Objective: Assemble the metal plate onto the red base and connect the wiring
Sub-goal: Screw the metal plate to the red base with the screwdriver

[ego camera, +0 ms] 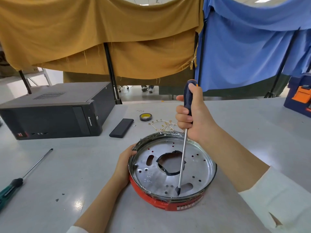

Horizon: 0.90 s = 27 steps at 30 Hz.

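A round metal plate (151, 175) with a central hole and several small holes sits on top of the red base (168, 205) in the middle of the table. My left hand (125, 163) grips the left rim of the plate and base. My right hand (191, 113) holds a blue-handled screwdriver (182, 158) upright. Its tip stands on the plate's near edge, beside an oblong slot. Black tape lines the central hole. No wiring shows clearly.
A black computer case (55, 111) lies at the back left. A black flat box (121, 128), a tape roll (145, 117) and small loose parts (164, 126) lie behind the plate. A green-handled screwdriver (21, 179) lies at the left. A blue box (299, 98) stands far right.
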### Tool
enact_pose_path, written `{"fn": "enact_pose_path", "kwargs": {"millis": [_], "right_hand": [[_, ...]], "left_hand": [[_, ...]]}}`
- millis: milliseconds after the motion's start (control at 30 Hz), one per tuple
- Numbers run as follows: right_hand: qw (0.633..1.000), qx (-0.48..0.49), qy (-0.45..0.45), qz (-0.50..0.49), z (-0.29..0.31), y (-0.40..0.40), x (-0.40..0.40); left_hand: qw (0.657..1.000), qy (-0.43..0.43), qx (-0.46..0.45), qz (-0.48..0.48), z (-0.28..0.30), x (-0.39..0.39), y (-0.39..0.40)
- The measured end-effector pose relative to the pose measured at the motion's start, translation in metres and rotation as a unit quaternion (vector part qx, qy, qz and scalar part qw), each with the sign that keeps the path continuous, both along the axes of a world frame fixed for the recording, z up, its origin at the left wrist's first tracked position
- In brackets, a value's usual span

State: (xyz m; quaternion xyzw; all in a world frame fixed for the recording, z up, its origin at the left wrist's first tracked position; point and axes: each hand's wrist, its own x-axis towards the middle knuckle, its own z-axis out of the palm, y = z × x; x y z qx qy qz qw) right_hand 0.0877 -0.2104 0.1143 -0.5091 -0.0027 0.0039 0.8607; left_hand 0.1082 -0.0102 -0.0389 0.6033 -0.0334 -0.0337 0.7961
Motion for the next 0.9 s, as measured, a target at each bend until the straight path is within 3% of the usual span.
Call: {"fn": "enact_pose_path", "kwargs": {"millis": [233, 900], "right_hand": [[0.997, -0.059, -0.047, 0.012, 0.0, 0.007, -0.008], [0.996, -0.046, -0.064, 0.045, -0.001, 0.018, -0.018]], "left_hand": [[0.999, -0.024, 0.022, 0.009, -0.004, 0.004, 0.0], [0.999, -0.028, 0.025, 0.006, -0.006, 0.006, 0.002]]}}
